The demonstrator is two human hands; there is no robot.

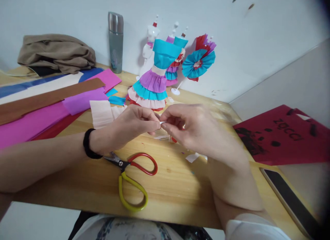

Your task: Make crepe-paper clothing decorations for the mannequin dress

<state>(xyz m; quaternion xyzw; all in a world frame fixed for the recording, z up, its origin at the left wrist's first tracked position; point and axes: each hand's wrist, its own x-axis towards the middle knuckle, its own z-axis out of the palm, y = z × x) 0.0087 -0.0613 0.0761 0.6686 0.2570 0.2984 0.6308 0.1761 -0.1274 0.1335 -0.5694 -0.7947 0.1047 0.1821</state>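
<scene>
Pinching a small white strip from both sides, the left hand and right hand have their fingers closed at its ends. The strip looks thin and mostly hidden, above the wooden surface, beyond the scissors.

Wooden tabletop, smooth; matt crepe-paper dress; flask lid glossy metal.

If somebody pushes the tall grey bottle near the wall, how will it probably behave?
The bottle may tip if pushed near its metal lid, since it stands tall and narrow. Once down, its rounded sides could let it roll. It would probably feel stiff, as the body looks hard and smooth.
</scene>
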